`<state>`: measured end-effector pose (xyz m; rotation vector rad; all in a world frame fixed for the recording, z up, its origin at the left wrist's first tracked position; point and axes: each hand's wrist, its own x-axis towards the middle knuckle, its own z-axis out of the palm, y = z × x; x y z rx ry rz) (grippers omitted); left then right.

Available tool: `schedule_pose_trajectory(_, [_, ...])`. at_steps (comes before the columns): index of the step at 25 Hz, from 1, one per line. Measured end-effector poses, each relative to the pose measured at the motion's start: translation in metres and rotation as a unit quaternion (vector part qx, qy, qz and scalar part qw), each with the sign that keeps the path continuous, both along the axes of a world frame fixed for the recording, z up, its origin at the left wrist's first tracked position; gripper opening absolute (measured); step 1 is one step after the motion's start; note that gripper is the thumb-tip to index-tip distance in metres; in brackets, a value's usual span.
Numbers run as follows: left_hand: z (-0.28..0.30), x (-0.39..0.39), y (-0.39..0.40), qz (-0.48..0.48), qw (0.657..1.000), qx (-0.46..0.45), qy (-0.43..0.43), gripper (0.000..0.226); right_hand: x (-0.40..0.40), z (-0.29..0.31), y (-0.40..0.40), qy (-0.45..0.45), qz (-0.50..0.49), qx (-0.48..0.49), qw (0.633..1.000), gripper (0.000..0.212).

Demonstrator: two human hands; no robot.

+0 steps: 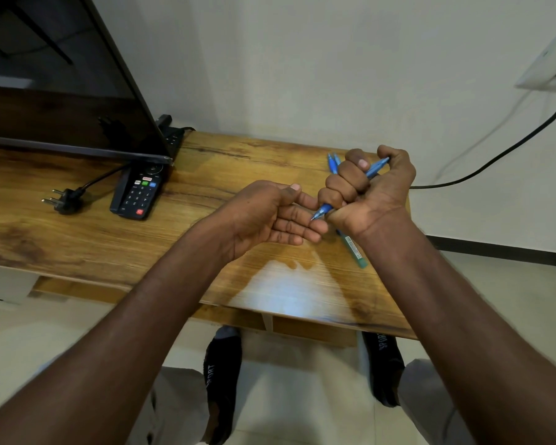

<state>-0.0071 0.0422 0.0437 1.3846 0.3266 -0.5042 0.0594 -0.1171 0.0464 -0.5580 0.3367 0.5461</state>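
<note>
One pen [378, 167] gripped by right hand [371, 187], tip seemingly touching left hand [270, 213]

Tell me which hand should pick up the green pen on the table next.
Probably left. The right hand grips a blue pen in its fist, so it is busy. The left hand is open and holds nothing, and its fingertips lie close to the green pen.

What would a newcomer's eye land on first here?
The right hand, over the right end of the wooden table, grips a blue pen in its fist, tip aimed at the fingers of the open left hand. More pens lie on the table around that fist. Further left, a black remote and a loose plug lie below a dark screen.
</note>
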Motion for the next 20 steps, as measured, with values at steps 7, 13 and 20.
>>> schedule_pose_trajectory(7, [-0.0030,0.0000,0.0017,-0.008,1.000,0.009,0.000,0.041,-0.0006,-0.0003,-0.0013,0.011,-0.010,-0.030,0.999,0.047])
schedule_pose_trajectory(13, [-0.0048,0.0001,0.0012,-0.005,1.000,-0.003,0.003,0.035,0.0002,-0.0015,-0.0015,0.025,-0.045,0.000,0.999,0.053])
schedule_pose_trajectory(20, [-0.0045,0.0000,-0.0009,0.000,1.000,-0.010,0.008,0.035,-0.0007,-0.0029,-0.0008,0.004,-0.012,0.011,1.000,0.052])
